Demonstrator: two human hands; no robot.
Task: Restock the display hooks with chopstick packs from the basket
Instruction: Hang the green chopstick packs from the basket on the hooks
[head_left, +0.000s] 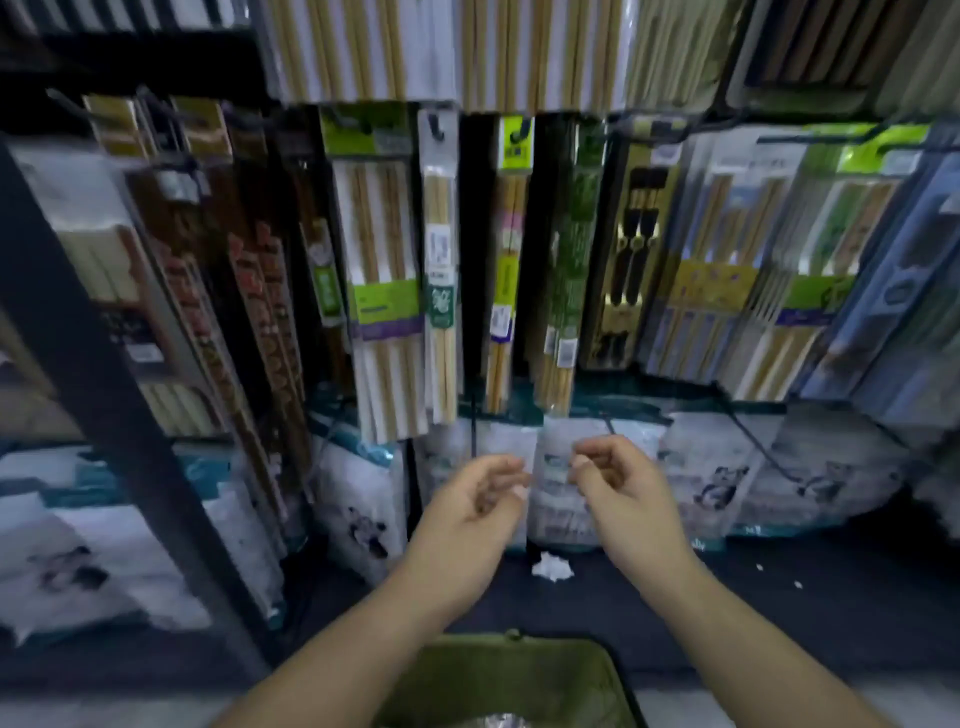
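- Left hand is raised before the display, fingers loosely curled, nothing in it.
- Right hand is near it at the same height, fingers curled toward the thumb. Too blurred to tell whether it pinches anything.
- Chopstick packs hang in rows on hooks, above both hands.
- Green basket sits at the bottom edge, between the forearms. Its contents are unclear.
- White crumpled scrap lies on the dark floor below the hands.

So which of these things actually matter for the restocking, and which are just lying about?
Part of the job: chopstick packs, display hooks, green basket, left hand, right hand.
Just lying about: crumpled white paper on the floor, panda-print bags, black shelf post.
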